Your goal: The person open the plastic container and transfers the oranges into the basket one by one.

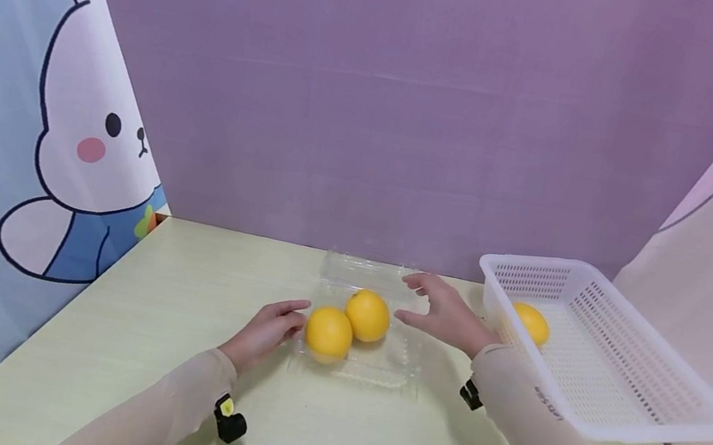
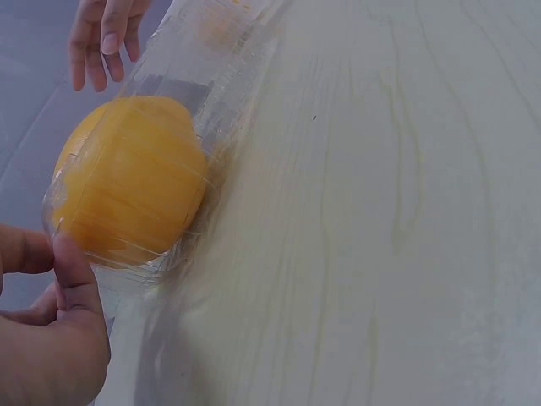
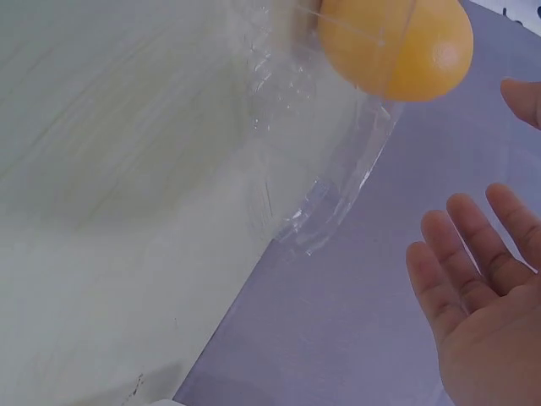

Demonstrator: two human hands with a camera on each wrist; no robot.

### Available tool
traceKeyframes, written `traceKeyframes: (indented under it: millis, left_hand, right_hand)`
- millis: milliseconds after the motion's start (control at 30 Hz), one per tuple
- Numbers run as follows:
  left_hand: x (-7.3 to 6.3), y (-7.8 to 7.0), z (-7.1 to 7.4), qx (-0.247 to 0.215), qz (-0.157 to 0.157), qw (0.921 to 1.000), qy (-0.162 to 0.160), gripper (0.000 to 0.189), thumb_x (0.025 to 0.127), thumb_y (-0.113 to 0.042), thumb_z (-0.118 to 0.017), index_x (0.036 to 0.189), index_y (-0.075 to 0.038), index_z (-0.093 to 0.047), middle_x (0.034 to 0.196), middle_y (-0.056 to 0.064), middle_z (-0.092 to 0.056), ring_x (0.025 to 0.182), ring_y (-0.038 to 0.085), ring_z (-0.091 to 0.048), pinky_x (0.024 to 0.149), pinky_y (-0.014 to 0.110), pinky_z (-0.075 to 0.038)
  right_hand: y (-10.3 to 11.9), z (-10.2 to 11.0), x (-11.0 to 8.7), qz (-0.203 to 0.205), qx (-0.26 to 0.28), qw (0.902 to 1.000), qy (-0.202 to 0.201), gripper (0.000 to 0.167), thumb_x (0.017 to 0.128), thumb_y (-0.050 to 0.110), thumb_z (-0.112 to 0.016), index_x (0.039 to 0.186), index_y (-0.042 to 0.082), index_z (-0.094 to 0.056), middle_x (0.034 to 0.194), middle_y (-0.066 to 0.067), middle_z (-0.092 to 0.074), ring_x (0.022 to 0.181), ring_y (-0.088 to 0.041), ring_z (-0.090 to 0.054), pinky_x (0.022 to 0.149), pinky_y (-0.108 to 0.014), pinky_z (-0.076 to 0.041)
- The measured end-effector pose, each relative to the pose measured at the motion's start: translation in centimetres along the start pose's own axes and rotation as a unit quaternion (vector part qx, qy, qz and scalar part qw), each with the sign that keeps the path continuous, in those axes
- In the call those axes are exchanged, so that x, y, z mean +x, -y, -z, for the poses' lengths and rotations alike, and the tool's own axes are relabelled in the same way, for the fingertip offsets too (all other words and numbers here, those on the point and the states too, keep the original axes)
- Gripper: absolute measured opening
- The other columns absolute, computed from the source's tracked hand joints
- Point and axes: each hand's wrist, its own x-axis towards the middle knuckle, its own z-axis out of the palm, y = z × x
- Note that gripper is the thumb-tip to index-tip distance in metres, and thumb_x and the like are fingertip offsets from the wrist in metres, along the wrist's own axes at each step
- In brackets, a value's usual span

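Note:
Two oranges sit together in a clear plastic clamshell box in the middle of the table, the nearer orange point(image 1: 328, 335) at the left and the other orange point(image 1: 368, 316) behind it. The box point(image 1: 400, 357) has its lid raised at the back. My left hand point(image 1: 268, 330) is at the box's left side; in the left wrist view its thumb point(image 2: 76, 275) and forefinger pinch the box's edge beside an orange point(image 2: 135, 178). Over the right side of the box, my right hand point(image 1: 447, 316) is held apart from the oranges, fingers spread and loosely bent, holding nothing.
A white perforated plastic basket point(image 1: 661, 364) stands at the right, close to my right forearm, with one orange point(image 1: 530, 324) inside. A purple cloth point(image 1: 420, 106) hangs behind the pale wooden table point(image 1: 173, 286). Printed curtains border both sides.

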Motion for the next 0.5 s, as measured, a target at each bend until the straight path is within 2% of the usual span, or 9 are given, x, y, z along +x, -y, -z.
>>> traceKeyframes:
  millis: [500]
  left_hand:
    - [0.1, 0.1, 0.1, 0.007, 0.001, 1.0000, 0.002, 0.045, 0.102, -0.009, -0.053, 0.145, 0.003, -0.047, 0.096, 0.010, -0.054, 0.084, 0.023, -0.049, 0.079, 0.033, -0.043]
  right_hand:
    - [0.3, -1.9, 0.8, -0.014, 0.013, 0.9991, 0.037, 0.070, 0.085, 0.032, -0.081, 0.143, 0.006, -0.051, 0.136, -0.013, -0.056, 0.123, -0.036, -0.053, 0.103, -0.051, -0.042]
